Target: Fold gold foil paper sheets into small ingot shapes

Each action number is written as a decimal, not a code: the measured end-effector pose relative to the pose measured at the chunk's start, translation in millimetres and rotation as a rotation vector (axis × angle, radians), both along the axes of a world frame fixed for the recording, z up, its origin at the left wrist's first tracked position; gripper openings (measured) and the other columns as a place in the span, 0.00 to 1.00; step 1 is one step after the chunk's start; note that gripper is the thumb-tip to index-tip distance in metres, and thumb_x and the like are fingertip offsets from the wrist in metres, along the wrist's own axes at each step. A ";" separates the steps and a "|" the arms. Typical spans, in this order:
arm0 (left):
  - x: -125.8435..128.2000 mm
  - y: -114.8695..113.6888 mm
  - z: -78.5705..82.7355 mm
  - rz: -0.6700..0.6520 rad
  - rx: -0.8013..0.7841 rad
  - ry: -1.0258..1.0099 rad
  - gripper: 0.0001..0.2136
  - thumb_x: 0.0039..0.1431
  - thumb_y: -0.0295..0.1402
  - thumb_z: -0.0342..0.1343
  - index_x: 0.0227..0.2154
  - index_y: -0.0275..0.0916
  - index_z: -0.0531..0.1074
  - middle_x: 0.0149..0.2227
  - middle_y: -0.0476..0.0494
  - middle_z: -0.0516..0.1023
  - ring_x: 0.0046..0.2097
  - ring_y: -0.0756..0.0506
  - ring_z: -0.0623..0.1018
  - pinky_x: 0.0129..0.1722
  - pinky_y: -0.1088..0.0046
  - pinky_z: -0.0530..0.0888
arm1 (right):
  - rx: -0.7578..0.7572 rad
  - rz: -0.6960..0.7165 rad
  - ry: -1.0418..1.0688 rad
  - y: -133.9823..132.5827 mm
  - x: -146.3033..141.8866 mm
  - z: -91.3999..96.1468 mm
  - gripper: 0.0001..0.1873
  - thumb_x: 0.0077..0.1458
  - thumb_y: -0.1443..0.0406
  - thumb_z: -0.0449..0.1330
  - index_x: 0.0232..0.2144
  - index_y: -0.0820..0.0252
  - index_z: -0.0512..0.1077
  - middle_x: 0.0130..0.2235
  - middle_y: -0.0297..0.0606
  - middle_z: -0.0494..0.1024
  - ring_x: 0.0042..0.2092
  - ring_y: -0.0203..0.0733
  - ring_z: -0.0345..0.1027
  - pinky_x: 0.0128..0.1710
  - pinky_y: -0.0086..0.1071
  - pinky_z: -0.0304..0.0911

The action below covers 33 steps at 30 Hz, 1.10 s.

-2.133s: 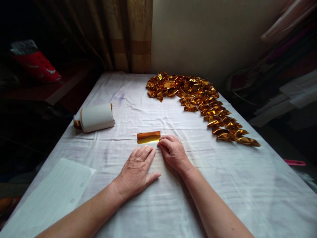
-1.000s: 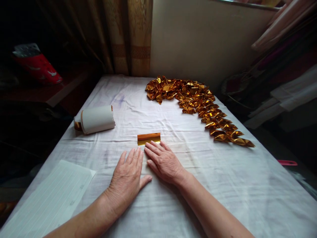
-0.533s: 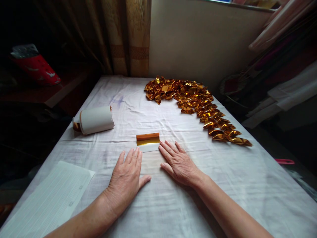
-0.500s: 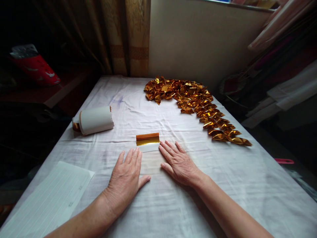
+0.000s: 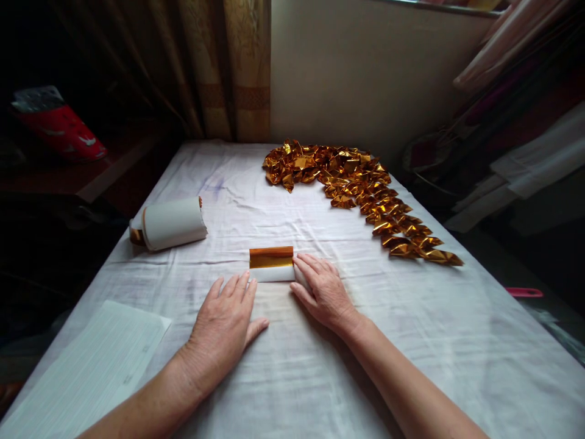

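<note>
A small folded piece of gold foil paper (image 5: 271, 258) lies on the white cloth, its gold side up at the far half and a white strip along the near edge. My left hand (image 5: 223, 317) rests flat with fingers stretched, its fingertips by the paper's near left corner. My right hand (image 5: 324, 291) lies at the paper's right end, palm down, fingers together and slightly bent, the thumb apart; its fingertips touch or nearly touch the edge. Neither hand grips anything.
Many folded gold foil pieces (image 5: 356, 177) spread along the far right of the cloth-covered table (image 5: 228, 201). A white-backed roll (image 5: 176, 224) lies at left, with a lined sheet (image 5: 91, 360) nearer. A red container (image 5: 64, 131) sits on a side surface.
My right hand has shifted slightly left and its fingers have bent more, the thumb nearing the paper's right end. My left hand has drawn a little to the left.
</note>
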<state>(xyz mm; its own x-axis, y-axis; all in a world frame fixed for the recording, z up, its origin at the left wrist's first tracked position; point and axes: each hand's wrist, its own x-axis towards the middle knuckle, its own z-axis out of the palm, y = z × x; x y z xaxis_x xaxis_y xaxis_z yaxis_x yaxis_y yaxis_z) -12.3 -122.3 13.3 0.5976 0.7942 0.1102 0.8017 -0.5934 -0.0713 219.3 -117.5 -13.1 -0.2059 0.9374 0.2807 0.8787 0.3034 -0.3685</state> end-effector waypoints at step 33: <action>-16.9 44.7 -17.6 -0.091 0.107 -0.517 0.03 0.62 0.28 0.52 0.34 0.41 0.71 0.52 0.41 0.76 0.55 0.40 0.73 0.53 0.57 0.71 | 0.342 -0.007 0.093 4.6 -16.2 -6.4 0.05 0.57 0.69 0.58 0.35 0.55 0.73 0.61 0.45 0.67 0.65 0.51 0.55 0.59 0.49 0.58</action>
